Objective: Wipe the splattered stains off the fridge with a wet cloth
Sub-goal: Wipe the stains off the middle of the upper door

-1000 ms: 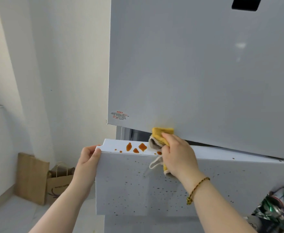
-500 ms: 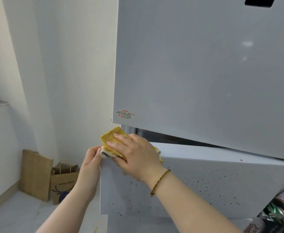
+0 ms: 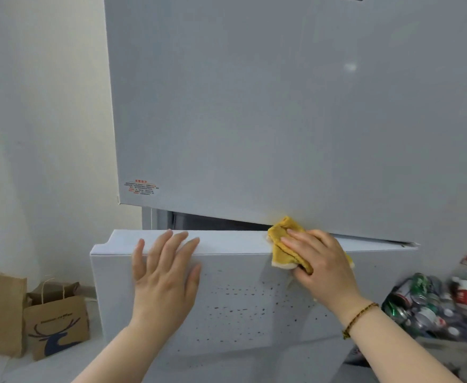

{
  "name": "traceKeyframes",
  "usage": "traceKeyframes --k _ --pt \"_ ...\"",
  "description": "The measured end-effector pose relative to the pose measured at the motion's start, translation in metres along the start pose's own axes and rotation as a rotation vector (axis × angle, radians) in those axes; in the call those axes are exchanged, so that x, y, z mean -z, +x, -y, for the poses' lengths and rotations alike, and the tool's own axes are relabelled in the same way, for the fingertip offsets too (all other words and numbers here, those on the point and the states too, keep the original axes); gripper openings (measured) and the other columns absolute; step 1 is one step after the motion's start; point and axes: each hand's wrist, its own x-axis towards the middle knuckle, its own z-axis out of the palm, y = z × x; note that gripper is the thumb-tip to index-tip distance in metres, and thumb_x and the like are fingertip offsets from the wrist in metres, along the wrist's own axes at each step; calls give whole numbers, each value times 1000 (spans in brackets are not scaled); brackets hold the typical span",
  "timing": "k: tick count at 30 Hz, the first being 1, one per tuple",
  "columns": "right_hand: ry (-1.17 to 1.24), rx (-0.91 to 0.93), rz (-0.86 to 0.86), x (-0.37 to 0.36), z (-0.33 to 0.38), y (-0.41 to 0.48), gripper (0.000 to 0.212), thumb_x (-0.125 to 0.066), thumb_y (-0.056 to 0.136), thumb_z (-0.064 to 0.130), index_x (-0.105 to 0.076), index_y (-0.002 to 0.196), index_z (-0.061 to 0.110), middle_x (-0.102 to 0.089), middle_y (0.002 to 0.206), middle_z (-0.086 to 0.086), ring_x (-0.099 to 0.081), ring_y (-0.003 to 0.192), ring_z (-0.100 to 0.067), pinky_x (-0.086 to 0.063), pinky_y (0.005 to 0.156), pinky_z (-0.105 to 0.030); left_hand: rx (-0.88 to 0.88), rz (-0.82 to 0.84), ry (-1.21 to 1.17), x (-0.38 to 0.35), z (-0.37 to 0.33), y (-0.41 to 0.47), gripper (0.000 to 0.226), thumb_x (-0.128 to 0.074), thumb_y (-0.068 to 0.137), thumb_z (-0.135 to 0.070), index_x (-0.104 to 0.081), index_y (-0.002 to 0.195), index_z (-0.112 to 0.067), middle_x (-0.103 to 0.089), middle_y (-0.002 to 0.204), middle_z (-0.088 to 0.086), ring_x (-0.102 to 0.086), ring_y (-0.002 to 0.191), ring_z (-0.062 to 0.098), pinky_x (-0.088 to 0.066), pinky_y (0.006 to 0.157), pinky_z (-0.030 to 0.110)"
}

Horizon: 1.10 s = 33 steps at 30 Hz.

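Observation:
The white fridge has a big upper door (image 3: 282, 106) and a lower drawer (image 3: 116, 286) pulled out a little. Small dark splatter spots (image 3: 238, 299) dot the drawer's front face. My right hand (image 3: 323, 266) presses a yellow cloth (image 3: 282, 241) on the drawer's top edge, right of centre, just under the upper door. My left hand (image 3: 166, 272) lies flat, fingers spread, on the drawer's front and top edge to the left. The top edge left of the cloth shows no orange stains.
Two brown paper bags (image 3: 55, 322) stand on the floor against the wall at the lower left. A pile of crushed cans and a plastic bottle (image 3: 442, 299) sits at the lower right beside the fridge.
My right hand swept the cloth left over the orange blobs, then back right; the blobs are gone. My left hand left the drawer's corner and now lies flat on its front.

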Motion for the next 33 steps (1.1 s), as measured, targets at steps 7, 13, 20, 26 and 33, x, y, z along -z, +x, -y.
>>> traceKeyframes --k 7,13,20,26,33 --pt "-123 -214 0 42 -72 -52 34 -53 70 17 -66 101 11 -70 97 -14 -44 93 -21 -36 83 -26 20 67 1 -7 -14 3 48 -14 95 -47 -49 106 -16 -67 100 12 -42 106 24 6 112 32" --pt "-101 -599 -1 53 -80 -72 45 -71 64 -15 -66 107 -2 -64 110 -22 -52 101 -48 -38 86 -49 19 42 8 -13 -15 7 34 -38 82 -35 -52 104 -13 -67 99 14 -42 106 25 7 112 29" --pt "-99 -620 -206 14 -36 -50 31 -65 74 2 -66 105 0 -64 108 -24 -51 96 -49 -46 75 -56 13 122 -25 -13 -8 14 48 -18 96 -46 -52 108 -14 -67 103 14 -41 108 24 7 112 29" --pt "-107 -586 -267 -12 0 -24 43 -40 74 23 -69 99 3 -66 104 -20 -34 92 -28 -51 65 -48 52 137 -44 -18 22 24 51 -19 96 -41 -36 130 -7 -32 138 17 -17 132 30 12 113 24" --pt "-104 -605 -267 -21 11 -23 46 -38 74 22 -68 101 2 -64 108 -23 -33 94 -29 -51 63 -50 602 71 -369 -18 50 24 64 -42 95 -13 -4 146 -11 -4 155 7 -2 143 23 -1 116 35"
